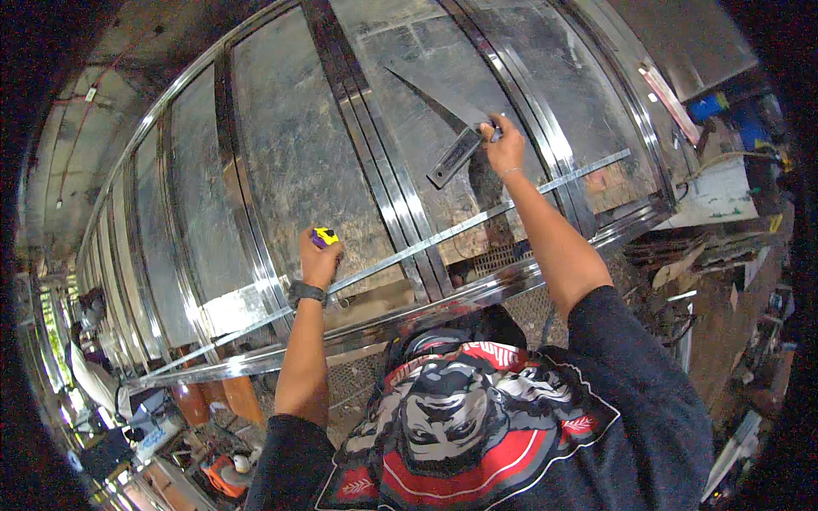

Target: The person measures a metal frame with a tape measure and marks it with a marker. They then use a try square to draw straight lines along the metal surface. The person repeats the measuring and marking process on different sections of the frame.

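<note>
My left hand (316,266) is closed round a yellow and purple tape measure (325,236), above the sheet metal near the frame's front edge. A dark band circles that wrist. To the right and farther off, my right hand (506,152) grips a try square (455,158) where its grey handle meets the blade. The square's dark blade points to the far left. Something small and bluish shows at those fingers, too small to name. A long thin metal strip (460,228) runs slantwise across the frame, passing by my left wrist and under my right forearm.
Shiny metal tubes (407,217) cross the large frame over scuffed grey sheet (290,128). Its front rail (477,294) lies close to my body. Clutter, including an orange tool (223,477), lies at lower left. Blue items (709,107) and scrap stand at right.
</note>
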`<state>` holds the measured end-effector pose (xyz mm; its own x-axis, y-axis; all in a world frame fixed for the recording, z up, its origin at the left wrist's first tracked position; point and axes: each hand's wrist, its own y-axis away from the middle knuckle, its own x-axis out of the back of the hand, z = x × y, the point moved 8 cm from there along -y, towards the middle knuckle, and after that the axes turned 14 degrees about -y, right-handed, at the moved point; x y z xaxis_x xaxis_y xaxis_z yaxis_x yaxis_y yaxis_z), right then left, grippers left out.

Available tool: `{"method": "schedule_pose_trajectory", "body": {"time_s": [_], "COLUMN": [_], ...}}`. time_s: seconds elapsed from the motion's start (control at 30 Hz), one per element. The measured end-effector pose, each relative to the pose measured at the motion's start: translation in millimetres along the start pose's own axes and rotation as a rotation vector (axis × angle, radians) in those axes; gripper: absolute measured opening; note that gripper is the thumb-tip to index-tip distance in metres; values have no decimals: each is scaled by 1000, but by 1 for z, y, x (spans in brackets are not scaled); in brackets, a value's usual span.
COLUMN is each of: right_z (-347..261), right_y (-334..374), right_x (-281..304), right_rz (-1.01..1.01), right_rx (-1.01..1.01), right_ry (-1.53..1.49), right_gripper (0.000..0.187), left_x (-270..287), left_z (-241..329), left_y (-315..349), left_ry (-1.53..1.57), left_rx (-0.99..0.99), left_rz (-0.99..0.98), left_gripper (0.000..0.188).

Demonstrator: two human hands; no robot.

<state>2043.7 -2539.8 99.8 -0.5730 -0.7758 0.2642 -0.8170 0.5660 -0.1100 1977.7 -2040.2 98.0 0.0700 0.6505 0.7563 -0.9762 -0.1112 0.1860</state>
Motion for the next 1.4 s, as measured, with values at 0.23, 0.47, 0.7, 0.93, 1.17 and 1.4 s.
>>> {"method": "schedule_pose_trajectory", "body": {"time_s": [0.23, 0.47, 0.7, 0.93, 1.17, 1.4], "right_z": [-34, -127, -128, -140, -47, -29], "right_y": [33, 173, 268, 251, 132, 151], "right_x": [3, 2, -37, -37, 19, 7], "right_rz": [-78, -523, -955, -866, -457, -409], "right_rx": [208, 304, 74, 60, 33, 303], "right_ry": [297, -136, -407, -438, -263, 113], "right_gripper": [32, 26, 25, 21, 15, 20], "left_x": [-18, -34, -17, 10, 80, 44], "left_z": [38, 117, 150, 66, -26, -41], "left_y": [61, 118, 143, 138, 88, 78], "left_ry": [1033, 337, -92, -216, -525, -751], "left_rx": [454, -76, -353, -373, -153, -167], "left_rz": [-423, -365, -298, -361, -115, -65], "left_gripper": [28, 37, 53, 37, 29, 24]}}
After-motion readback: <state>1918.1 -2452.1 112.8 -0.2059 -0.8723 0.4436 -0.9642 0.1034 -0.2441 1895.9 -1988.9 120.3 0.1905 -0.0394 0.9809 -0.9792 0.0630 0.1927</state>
